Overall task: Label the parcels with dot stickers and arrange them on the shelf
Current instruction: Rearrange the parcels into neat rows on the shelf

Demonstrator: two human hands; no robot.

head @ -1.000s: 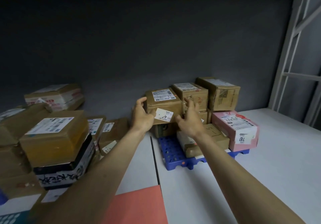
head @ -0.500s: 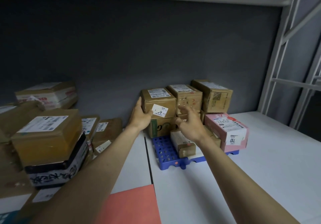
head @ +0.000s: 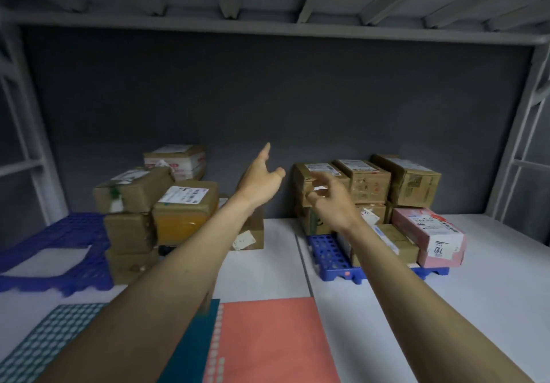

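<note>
Far left of the frame: a blue pallet [head: 56, 251] on the shelf [head: 491, 278], partly bare. Just right of it, a loose stack of brown parcels [head: 166, 204], upper ones tilted, white address labels facing up.

Centre left: left hand [head: 262, 179] raised in front of the grey back wall, forefinger stretched up and out, thumb apart, other fingers loosely bent. It grasps nothing and touches nothing. A low brown parcel with a small white tag [head: 248, 234] sits beneath its wrist.

Centre right: right hand [head: 330, 201] lifted before the left front face of the right-hand stack, fingers loosely curled, empty as far as I can tell; motion blur hides the fingertips. The box just placed [head: 315, 180] lies directly behind and slightly above this hand, top row, leftmost of three brown boxes, long axis running back toward the wall. Right hand is plainly the nearer one; left hand is well apart, up and to the left.

Right: pink parcel [head: 428, 235] at the front of a second blue pallet [head: 330, 260].

Lower centre: sticker sheets [head: 268, 341], coral and teal, lying near the body. Judgement: the next parcel comes from the left stack, so the left hand has the shorter reach.

Against the frame half a second back: both hands have left the box; the left no longer presses its side. The view has pulled back and swung left.
</note>
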